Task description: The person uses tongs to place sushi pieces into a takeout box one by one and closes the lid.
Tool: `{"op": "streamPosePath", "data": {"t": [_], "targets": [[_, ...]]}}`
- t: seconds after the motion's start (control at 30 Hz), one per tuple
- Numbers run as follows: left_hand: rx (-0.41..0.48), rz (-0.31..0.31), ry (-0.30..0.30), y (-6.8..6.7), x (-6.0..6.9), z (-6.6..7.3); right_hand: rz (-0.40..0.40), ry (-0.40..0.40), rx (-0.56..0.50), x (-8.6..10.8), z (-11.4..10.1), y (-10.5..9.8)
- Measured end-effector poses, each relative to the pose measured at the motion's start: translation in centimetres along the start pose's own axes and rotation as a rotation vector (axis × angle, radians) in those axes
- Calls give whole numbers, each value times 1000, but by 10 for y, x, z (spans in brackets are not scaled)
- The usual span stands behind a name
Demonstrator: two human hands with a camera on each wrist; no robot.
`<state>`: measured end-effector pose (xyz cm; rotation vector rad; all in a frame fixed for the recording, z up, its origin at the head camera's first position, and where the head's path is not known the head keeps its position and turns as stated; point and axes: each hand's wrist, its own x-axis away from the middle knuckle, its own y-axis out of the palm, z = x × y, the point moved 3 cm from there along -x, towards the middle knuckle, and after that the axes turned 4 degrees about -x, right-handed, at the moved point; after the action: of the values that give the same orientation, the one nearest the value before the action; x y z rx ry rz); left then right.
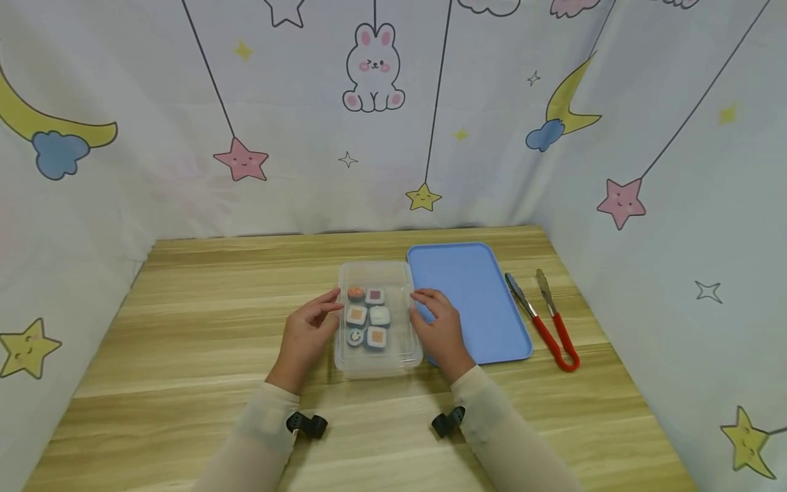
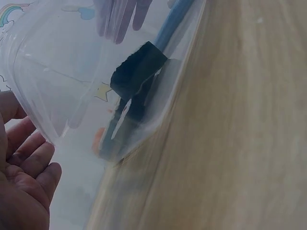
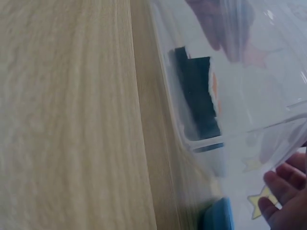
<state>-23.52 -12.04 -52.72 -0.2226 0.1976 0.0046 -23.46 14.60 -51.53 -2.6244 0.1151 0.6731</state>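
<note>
A clear plastic box (image 1: 402,350) stands upright on the table, with several sushi pieces (image 1: 376,337) inside, toward its left. Its top looks milky, like a lid; whether one is on, I cannot tell. My left hand (image 1: 306,335) touches the box's left rim with extended fingertips. At the opposite rim, the fingertips of my right hand (image 1: 441,333) touch the right side. In the left wrist view, the fingers of the left hand (image 2: 29,177) lie loosely by the box's corner. The right wrist view has the right hand (image 3: 288,196) likewise relaxed beside the wall, partly cut off.
A blue tray (image 1: 473,301) lies right of the box, its left edge close to the box or under its rim. Farther right are metal tongs with red handles (image 1: 562,342), spread apart. Patterned cloth (image 1: 307,198) hangs behind the wooden table (image 1: 215,328).
</note>
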Motion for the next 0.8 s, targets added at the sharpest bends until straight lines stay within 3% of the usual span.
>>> {"op": "streamPosePath", "data": {"t": [0.13, 0.3, 0.4, 0.5, 0.57, 0.67, 0.8], "targets": [[-1, -3, -20, 1, 1, -1, 8, 10, -10, 2, 0, 0], [-82, 4, 0, 2, 0, 0, -13, 41, 18, 1, -1, 0], [-177, 4, 64, 2, 2, 2, -50, 65, 53, -1, -3, -3], [-278, -5, 180, 2, 6, 11, -108, 3, 129, 0, -11, -5], [-332, -38, 270, 5, 9, 19, -179, -80, 207, 2, -20, -3], [-453, -149, 385, 14, 12, 30, -325, -191, 348, 5, -35, 7], [-668, -313, 420, 29, 13, 32, -524, -159, 503, 10, -44, 19]]}}
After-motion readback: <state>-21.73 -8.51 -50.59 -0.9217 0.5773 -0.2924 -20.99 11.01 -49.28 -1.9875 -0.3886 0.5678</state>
